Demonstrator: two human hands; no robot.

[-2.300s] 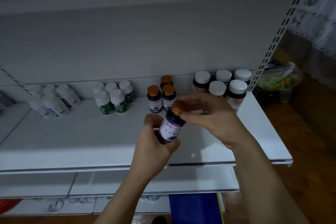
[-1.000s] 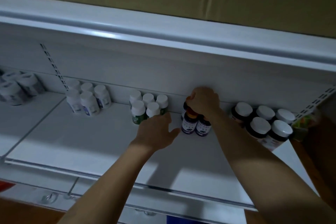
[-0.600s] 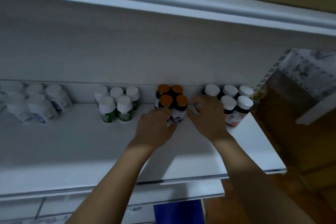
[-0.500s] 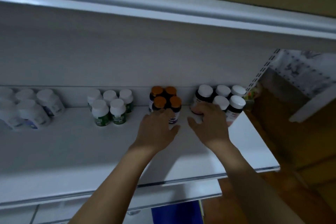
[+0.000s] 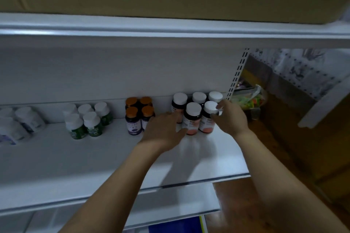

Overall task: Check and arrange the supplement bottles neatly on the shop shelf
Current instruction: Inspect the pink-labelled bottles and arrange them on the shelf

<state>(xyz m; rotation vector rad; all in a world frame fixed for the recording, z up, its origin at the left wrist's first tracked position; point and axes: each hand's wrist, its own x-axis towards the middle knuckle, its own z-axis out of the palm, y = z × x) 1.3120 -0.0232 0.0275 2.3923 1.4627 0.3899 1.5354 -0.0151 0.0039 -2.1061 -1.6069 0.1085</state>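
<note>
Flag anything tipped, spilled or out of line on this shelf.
Nothing stands out. The orange-capped bottles, green-label bottles and pink-label bottles all stand upright in tight clusters on the shelf; nothing spilled. The far-left bottles are too blurred to judge.

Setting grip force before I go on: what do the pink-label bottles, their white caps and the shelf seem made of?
The pink-label bottles show dark, slightly glossy bodies: likely plastic, though glass cannot be ruled out. Their white caps look matte and smooth, probably plastic. The shelf looks like white painted metal: faint sheen, thin front edge.
</note>
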